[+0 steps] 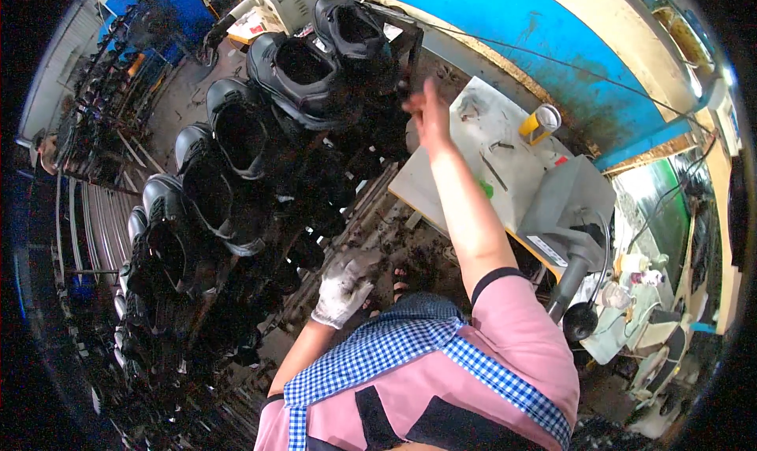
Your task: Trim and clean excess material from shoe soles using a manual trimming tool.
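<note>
My bare right hand [430, 118] is raised over the far left edge of a white-topped work table [445, 171]. Its fingers are stretched out and nothing shows in them. To its left, several black shoes [300, 76] stand in a curved row on a rack, toes pointing up and left. In a dirty white glove, my left hand [345, 287] is low in front of my apron [378, 333], beside the lower part of the shoe rack. Its fingers are dark and blurred against the background, so I cannot tell whether they hold anything.
On the table stand a yellow cup-like container [540, 124] and a grey machine [568, 206], with a thin dark tool [495, 171] and a green scrap [485, 188] lying nearby. A blue and cream wall [544, 57] rises behind. More shoes fill dark racks [126, 80] at the far left.
</note>
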### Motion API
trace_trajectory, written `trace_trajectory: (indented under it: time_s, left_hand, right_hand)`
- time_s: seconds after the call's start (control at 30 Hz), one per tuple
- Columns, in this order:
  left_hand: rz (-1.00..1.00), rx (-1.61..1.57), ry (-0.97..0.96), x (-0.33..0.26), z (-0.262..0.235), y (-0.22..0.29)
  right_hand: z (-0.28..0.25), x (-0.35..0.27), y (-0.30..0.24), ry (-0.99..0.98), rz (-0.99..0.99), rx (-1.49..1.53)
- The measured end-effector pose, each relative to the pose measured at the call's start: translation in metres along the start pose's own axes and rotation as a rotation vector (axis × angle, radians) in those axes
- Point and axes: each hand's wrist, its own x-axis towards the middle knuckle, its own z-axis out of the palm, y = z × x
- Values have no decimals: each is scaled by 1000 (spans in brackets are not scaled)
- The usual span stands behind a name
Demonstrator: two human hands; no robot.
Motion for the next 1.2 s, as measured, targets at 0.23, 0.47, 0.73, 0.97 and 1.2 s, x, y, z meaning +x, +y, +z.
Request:
trace_trajectory:
  time_s: [0.23, 0.47, 0.73, 0.97, 1.2]
  left_hand:
    - [-136, -60, 6, -9, 7, -14]
    - [-13, -206, 10, -9, 23, -13]
    - [371, 15, 36, 20, 24, 37]
    - [143, -438, -471, -14, 36, 41]
    - [-265, -1127, -409, -48, 44, 64]
  right_hand:
    - [5, -7, 34, -65, -531, -1644]
    - [6, -80, 2, -99, -546, -1386]
    - [-44, -305, -37, -161, -585, -1358]
    - [-53, -395, -26, -115, -487, -1148]
    - [-53, -433, 9, 216, -537, -1001]
